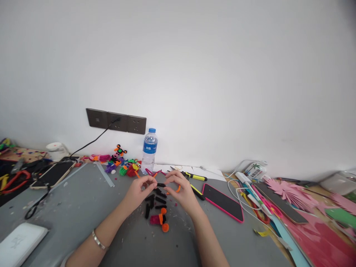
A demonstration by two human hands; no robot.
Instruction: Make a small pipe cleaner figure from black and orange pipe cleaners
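pinching a black stick (161, 184) in the left hand (140, 187); curving the right hand (181, 187) just beside its free end, thumb and fingers parted, cannot tell if touching; holding it beyond the loose sticks (160, 200) and orange-pink figure (160, 219) on the table (133, 248).

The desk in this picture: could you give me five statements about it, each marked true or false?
1. A black piece shows between the left grip and the right grip. True.
2. The bracelet is on the right wrist. False: the bracelet is on the left wrist.
3. The bottle has a blue cap. True.
4. Nothing is plugged into the sockets. False: a black cord runs into the sockets.
5. The pink-edged phone lies screen up. True.
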